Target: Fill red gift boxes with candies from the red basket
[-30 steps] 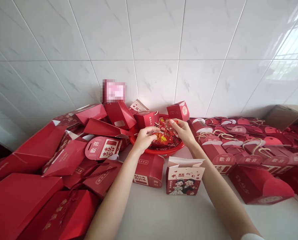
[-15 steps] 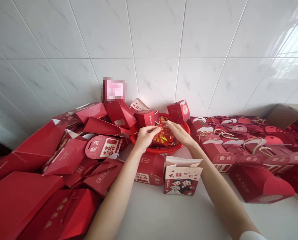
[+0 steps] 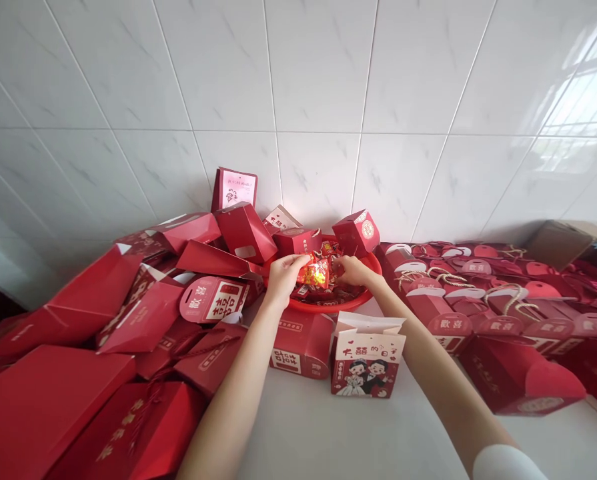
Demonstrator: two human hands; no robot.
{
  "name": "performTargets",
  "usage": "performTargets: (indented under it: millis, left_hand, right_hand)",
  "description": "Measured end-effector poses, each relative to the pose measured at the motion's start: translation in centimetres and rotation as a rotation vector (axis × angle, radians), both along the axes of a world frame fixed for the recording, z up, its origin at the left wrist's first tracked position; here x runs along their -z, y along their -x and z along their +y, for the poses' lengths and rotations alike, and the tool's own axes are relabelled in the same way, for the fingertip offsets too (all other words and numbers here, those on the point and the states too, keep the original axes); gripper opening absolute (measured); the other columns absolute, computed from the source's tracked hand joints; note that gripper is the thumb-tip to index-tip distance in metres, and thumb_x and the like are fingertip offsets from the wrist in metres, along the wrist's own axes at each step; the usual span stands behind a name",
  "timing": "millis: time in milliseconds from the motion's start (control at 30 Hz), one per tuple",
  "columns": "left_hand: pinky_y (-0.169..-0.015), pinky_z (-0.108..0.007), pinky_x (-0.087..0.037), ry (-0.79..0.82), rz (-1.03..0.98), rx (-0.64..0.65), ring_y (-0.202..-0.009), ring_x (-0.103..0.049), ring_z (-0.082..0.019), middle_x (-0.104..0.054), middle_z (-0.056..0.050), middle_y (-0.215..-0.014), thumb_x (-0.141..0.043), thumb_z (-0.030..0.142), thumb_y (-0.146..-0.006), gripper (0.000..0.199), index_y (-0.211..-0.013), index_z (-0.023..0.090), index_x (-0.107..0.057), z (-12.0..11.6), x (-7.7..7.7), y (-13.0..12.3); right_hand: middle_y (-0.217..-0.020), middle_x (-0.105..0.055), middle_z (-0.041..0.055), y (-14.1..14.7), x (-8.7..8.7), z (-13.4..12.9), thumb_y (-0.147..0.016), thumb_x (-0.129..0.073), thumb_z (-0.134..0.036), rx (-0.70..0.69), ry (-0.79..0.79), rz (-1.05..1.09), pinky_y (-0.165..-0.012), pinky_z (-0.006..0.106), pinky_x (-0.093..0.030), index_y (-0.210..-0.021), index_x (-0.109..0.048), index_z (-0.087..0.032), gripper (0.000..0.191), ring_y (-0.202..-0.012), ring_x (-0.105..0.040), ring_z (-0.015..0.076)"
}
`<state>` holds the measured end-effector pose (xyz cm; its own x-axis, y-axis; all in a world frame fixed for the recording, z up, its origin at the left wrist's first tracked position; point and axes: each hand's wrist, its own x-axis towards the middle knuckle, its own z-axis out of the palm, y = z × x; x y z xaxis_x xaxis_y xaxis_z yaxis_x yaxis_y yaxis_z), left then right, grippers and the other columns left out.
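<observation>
One shiny red-and-gold packet [image 3: 315,272] is pinched between the thumb and fingers of the left hand [image 3: 285,277], above the left part of a red basket [image 3: 323,308]. The right hand [image 3: 354,272] reaches into the right part of the basket with its fingers bent; its fingertips seem to be among the small wrapped pieces [image 3: 331,249], though whether they grip one I cannot tell. At the basket's back right, a red box with a round emblem [image 3: 357,232] sits tilted.

In front of the basket, an upright box printed with a couple [image 3: 368,363] stands open on the white table [image 3: 298,433], and a red box [image 3: 303,343] lies just beside it, to its left. Farther left is a heap of red boxes [image 3: 53,400]; to the right, red boxes with rounded flaps [image 3: 453,323] are packed in rows. A brown carton [image 3: 561,241] is at the far right, near the tiled wall [image 3: 318,80].
</observation>
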<state>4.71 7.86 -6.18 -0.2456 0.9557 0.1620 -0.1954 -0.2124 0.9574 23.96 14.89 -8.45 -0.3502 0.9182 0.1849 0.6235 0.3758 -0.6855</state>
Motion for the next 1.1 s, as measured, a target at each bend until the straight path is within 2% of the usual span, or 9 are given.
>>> performTargets:
  millis: [100,267,567,667,800,900,967,1033,1100]
  left_hand:
    - [-0.071,-0.029,-0.05,0.001,-0.017,0.006,-0.077,-0.068,-0.022,-0.075,-0.005,-0.071,-0.084,0.039,-0.047,0.028,-0.063,0.017,-0.076,0.0,-0.1,-0.1]
    - [-0.071,-0.028,-0.049,0.001,-0.043,0.011,-0.076,-0.067,-0.02,-0.076,-0.004,-0.071,-0.084,0.037,-0.049,0.027,-0.065,0.017,-0.076,-0.1,-0.1,-0.2]
    - [-0.066,-0.028,-0.048,0.035,-0.065,-0.006,-0.072,-0.067,-0.02,-0.073,-0.003,-0.069,-0.083,0.041,-0.049,0.031,-0.064,0.016,-0.073,-0.7,-0.8,0.1]
    - [-0.066,-0.027,-0.048,0.033,-0.07,-0.008,-0.071,-0.066,-0.019,-0.073,-0.002,-0.068,-0.083,0.039,-0.049,0.029,-0.064,0.017,-0.073,-0.7,-0.8,0.0]
    - [-0.064,-0.026,-0.046,0.032,-0.084,-0.012,-0.07,-0.065,-0.018,-0.072,-0.002,-0.066,-0.083,0.038,-0.048,0.028,-0.063,0.016,-0.073,-0.6,-0.8,0.0]
    - [-0.063,-0.026,-0.046,0.031,-0.098,-0.017,-0.067,-0.064,-0.017,-0.072,-0.001,-0.066,-0.082,0.037,-0.048,0.027,-0.063,0.016,-0.073,-0.6,-0.8,0.0]
    - [-0.063,-0.025,-0.046,0.028,-0.104,-0.021,-0.067,-0.064,-0.017,-0.072,-0.001,-0.065,-0.082,0.036,-0.048,0.026,-0.063,0.016,-0.073,-0.6,-0.8,0.0]
    - [-0.063,-0.025,-0.046,0.029,-0.108,-0.022,-0.067,-0.064,-0.017,-0.072,-0.001,-0.065,-0.082,0.036,-0.048,0.026,-0.063,0.016,-0.073,-0.7,-0.8,0.0]
    - [-0.063,-0.025,-0.047,0.032,-0.109,-0.019,-0.067,-0.064,-0.017,-0.071,-0.001,-0.065,-0.082,0.036,-0.048,0.026,-0.062,0.016,-0.073,-0.7,-0.8,-0.1]
  right_hand:
    - [-0.066,-0.068,-0.0007,-0.5,-0.6,-0.7,-0.056,-0.083,-0.02,-0.061,0.038,0.124,-0.061,0.027,-0.049,-0.064,-0.066,-0.018,0.019,-0.066,-0.064,0.018]
    - [-0.067,-0.068,0.0002,-1.4,-1.5,-1.9,-0.062,-0.082,-0.052,-0.057,0.083,0.412,-0.053,0.026,-0.048,-0.076,-0.066,-0.018,0.04,-0.058,-0.061,0.0144]
    - [-0.068,-0.07,0.0036,-1.6,-2.0,-2.7,-0.064,-0.08,-0.064,0.02,0.126,0.654,-0.044,0.028,-0.051,-0.074,-0.058,-0.021,0.049,-0.052,-0.062,0.0151]
    - [-0.066,-0.069,0.0028,-1.5,-1.8,-2.7,-0.062,-0.08,-0.064,0.036,0.106,0.603,-0.045,0.029,-0.051,-0.074,-0.06,-0.021,0.049,-0.05,-0.06,0.0146]
    - [-0.066,-0.069,0.0031,-1.8,-1.4,-2.4,-0.073,-0.075,-0.056,0.121,0.023,0.447,-0.05,0.032,-0.053,-0.076,-0.062,-0.021,0.038,-0.054,-0.063,0.0181]
    - [-0.085,-0.073,0.0078,-2.0,-1.5,-2.3,-0.075,-0.076,-0.036,0.233,-0.102,0.286,-0.069,0.038,-0.056,-0.084,-0.066,-0.021,0.02,-0.08,-0.069,0.0258]
    - [-0.103,-0.073,0.0109,-1.9,-1.8,-2.5,-0.075,-0.073,-0.023,0.262,-0.175,0.176,-0.084,0.041,-0.054,-0.093,-0.069,-0.021,0.018,-0.101,-0.067,0.0301]
    - [-0.111,-0.073,0.0105,-1.3,-2.0,-2.7,-0.077,-0.067,-0.014,0.214,-0.199,0.071,-0.09,0.04,-0.051,-0.096,-0.071,-0.022,0.021,-0.108,-0.065,0.03]
    - [-0.103,-0.075,0.0079,-0.5,-2.0,-2.8,-0.074,-0.066,-0.008,0.11,-0.167,-0.03,-0.087,0.036,-0.051,-0.089,-0.073,-0.023,0.022,-0.101,-0.067,0.0273]
